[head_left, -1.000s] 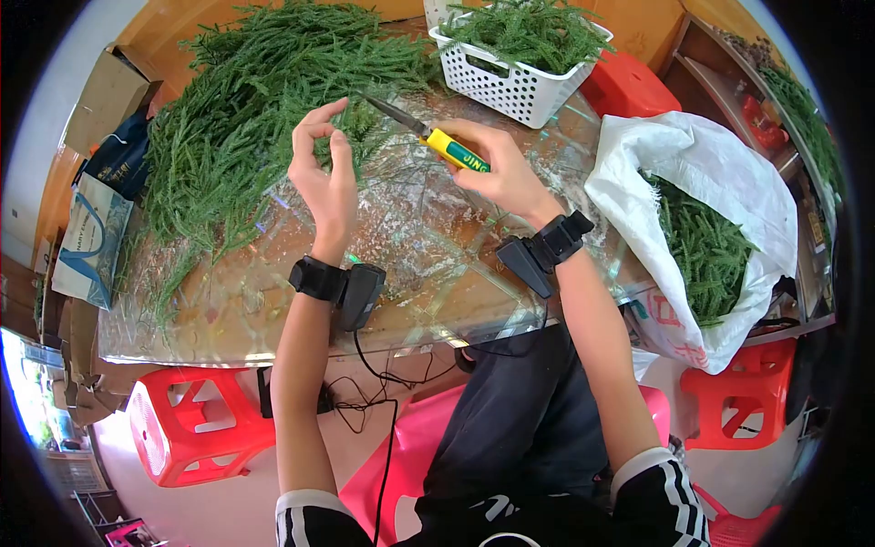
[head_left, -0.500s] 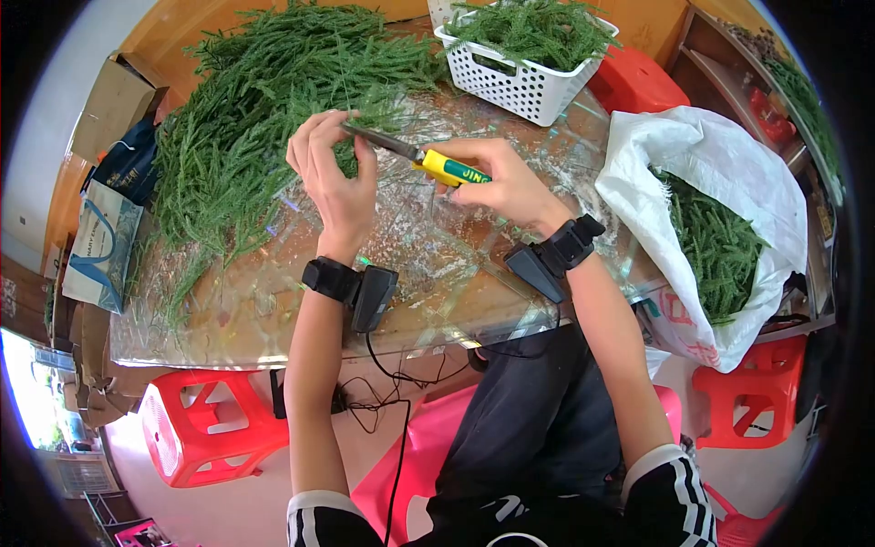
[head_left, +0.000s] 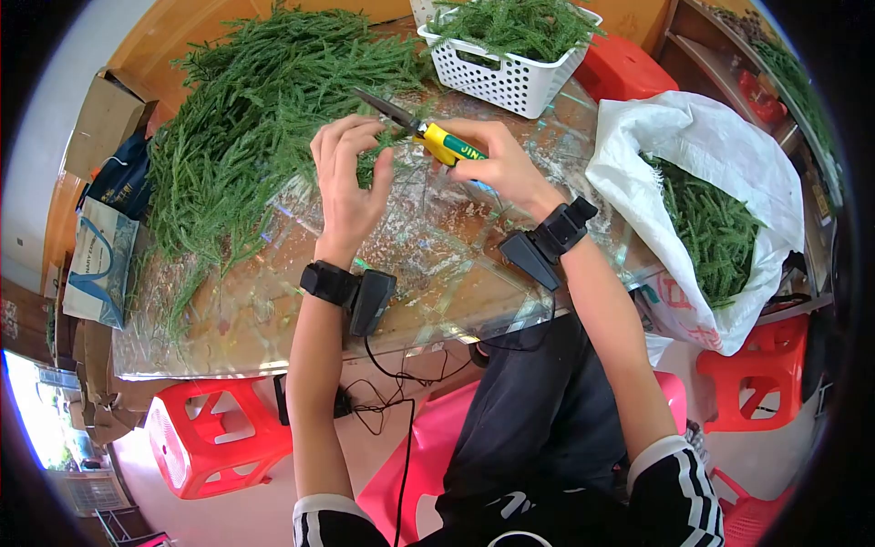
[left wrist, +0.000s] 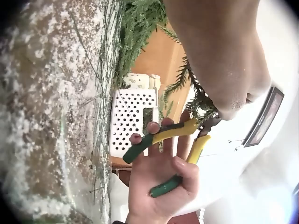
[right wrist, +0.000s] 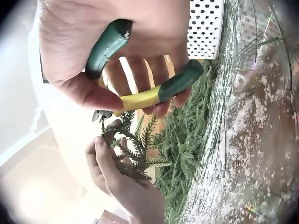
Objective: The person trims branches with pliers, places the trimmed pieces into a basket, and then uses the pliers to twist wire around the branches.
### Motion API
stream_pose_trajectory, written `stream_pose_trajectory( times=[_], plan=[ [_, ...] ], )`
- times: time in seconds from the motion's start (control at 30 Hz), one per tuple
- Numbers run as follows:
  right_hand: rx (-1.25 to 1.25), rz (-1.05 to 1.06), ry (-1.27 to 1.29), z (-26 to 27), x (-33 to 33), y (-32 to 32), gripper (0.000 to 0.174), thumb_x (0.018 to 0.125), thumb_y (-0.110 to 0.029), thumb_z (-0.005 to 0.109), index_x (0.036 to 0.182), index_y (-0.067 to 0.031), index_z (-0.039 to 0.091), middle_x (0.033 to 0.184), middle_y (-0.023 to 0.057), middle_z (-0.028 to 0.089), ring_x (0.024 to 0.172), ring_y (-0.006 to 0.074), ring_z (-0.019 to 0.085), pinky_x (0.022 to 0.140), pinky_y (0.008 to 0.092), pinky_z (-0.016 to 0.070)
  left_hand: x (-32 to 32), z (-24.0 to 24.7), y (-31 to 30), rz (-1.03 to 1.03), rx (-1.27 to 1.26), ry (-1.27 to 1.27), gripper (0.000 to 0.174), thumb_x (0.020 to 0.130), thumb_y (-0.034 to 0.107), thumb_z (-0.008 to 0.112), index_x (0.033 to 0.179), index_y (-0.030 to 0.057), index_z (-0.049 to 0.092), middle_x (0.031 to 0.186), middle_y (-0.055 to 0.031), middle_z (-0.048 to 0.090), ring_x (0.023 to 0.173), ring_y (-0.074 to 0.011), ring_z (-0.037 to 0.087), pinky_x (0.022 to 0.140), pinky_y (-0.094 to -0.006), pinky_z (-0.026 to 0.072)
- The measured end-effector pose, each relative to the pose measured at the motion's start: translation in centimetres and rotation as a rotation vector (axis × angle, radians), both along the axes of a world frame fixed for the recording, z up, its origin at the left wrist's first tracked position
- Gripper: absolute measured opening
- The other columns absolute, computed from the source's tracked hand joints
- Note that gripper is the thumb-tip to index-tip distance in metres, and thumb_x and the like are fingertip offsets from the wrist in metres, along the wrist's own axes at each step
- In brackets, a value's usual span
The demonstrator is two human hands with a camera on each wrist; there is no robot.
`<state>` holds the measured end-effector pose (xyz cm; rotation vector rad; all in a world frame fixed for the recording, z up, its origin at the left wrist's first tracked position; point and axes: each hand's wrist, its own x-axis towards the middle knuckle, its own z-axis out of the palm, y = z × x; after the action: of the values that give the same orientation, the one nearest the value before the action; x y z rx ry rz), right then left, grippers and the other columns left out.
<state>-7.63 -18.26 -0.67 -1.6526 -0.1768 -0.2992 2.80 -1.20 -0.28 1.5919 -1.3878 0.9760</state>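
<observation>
My right hand (head_left: 501,162) grips a pair of long-nose pliers (head_left: 448,146) by the yellow and green handles. In the right wrist view the handles spread apart across the palm. My left hand (head_left: 351,191) is beside the pliers' jaws, its fingers bent around a green needle-leaved sprig (right wrist: 135,144). From the left wrist view, the sprig hangs by the left fingers, right at the pliers' head. The grasped stem is partly hidden behind the fingers. Behind the left hand, a large heap of green sprigs (head_left: 246,118) covers the table's far left.
A white perforated basket (head_left: 497,82) filled with greenery stands at the back. On the right, an open white sack (head_left: 629,164) holds more sprigs. White flakes and loose needles litter the plastic-covered table (head_left: 437,301). A paper bag (head_left: 100,264) and red stools (head_left: 219,438) flank it.
My left hand has shifted right, closer to the pliers. The pliers' tip dipped to the left fingers half a second ago and now points up past them.
</observation>
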Motion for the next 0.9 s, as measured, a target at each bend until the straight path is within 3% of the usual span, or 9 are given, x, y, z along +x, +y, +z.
stream_pose_trajectory(
  times=[0.13,0.23,0.27,0.37,0.53,0.67,0.8,0.9],
  plan=[
    [-0.07,-0.019,-0.107,-0.4,0.3,-0.4,0.049,0.068,-0.002,0.054,0.116,0.0016,0.05,0.096,0.0042,0.058,0.088,0.01,0.052,0.078,0.0241,0.0423,-0.1,0.1,-0.1,-0.071,0.017,0.136,0.017,0.075,0.002,0.059,0.087,0.0044,0.049,0.098,-0.0098,0.058,0.097,-0.0264,0.051,0.088,-0.0378,0.0336],
    [-0.153,-0.062,-0.153,-0.4,0.3,-0.3,0.05,0.069,-0.001,0.052,0.118,0.0011,0.047,0.099,0.0038,0.056,0.092,0.0106,0.051,0.082,0.0247,0.0399,0.2,0.0,-0.1,-0.246,-0.002,0.455,0.009,0.081,0.006,0.055,0.087,0.0031,0.05,0.1,-0.0102,0.058,0.097,-0.0221,0.051,0.089,-0.0337,0.0339],
    [-0.155,-0.063,-0.152,-0.3,0.3,-0.3,0.05,0.069,-0.001,0.052,0.118,0.0011,0.047,0.099,0.0038,0.056,0.092,0.0106,0.051,0.082,0.0247,0.0399,0.3,0.1,-0.1,-0.247,-0.003,0.455,0.009,0.081,0.006,0.055,0.087,0.0031,0.05,0.1,-0.0102,0.058,0.097,-0.0221,0.051,0.089,-0.0337,0.0339],
    [-0.221,-0.114,-0.136,-0.1,0.2,-0.1,0.047,0.068,0.001,0.052,0.114,0.0001,0.047,0.099,0.0052,0.054,0.092,0.0105,0.049,0.083,0.0259,0.0394,0.8,0.4,0.4,-0.442,0.012,0.824,0.011,0.085,0.012,0.051,0.088,0.0017,0.051,0.104,-0.0101,0.058,0.098,-0.0164,0.049,0.089,-0.0306,0.0332],
    [-0.351,-0.187,-0.197,0.2,-0.1,0.4,0.041,0.068,-0.001,0.051,0.109,-0.0008,0.048,0.096,0.0071,0.052,0.088,0.0112,0.048,0.082,0.0258,0.0389,2.0,-0.5,0.4,-0.472,0.05,0.907,0.015,0.088,0.015,0.046,0.093,0.0006,0.05,0.099,-0.0126,0.059,0.099,-0.0169,0.05,0.093,-0.0287,0.0304],
    [-0.389,-0.169,-0.237,0.2,-0.1,0.5,0.04,0.067,-0.005,0.051,0.107,-0.0027,0.046,0.089,0.0079,0.051,0.08,0.0115,0.047,0.075,0.0248,0.039,1.8,-0.5,0.5,-0.482,0.04,0.94,0.016,0.09,0.015,0.045,0.094,0.0012,0.05,0.096,-0.0132,0.06,0.092,-0.0137,0.051,0.087,-0.0249,0.0327],
    [-0.272,-0.077,-0.068,0.3,-0.3,0.7,0.041,0.067,-0.009,0.051,0.108,-0.0039,0.044,0.085,0.0047,0.049,0.076,0.0105,0.045,0.069,0.0229,0.0374,1.7,-0.3,0.5,-0.494,0.085,0.933,0.015,0.09,0.015,0.044,0.095,0.0015,0.05,0.096,-0.0121,0.061,0.086,-0.0098,0.049,0.08,-0.0222,0.0337],
    [-0.005,-0.032,-0.139,-0.4,0.3,0.7,0.043,0.066,-0.008,0.052,0.108,-0.0052,0.044,0.083,0.0016,0.047,0.073,0.0092,0.043,0.066,0.0221,0.0363,1.4,0.2,0.7,-0.56,0.059,0.997,0.018,0.088,0.019,0.05,0.09,0.0016,0.054,0.1,-0.0075,0.058,0.095,-0.0119,0.046,0.091,-0.0292,0.0309]
  ],
)
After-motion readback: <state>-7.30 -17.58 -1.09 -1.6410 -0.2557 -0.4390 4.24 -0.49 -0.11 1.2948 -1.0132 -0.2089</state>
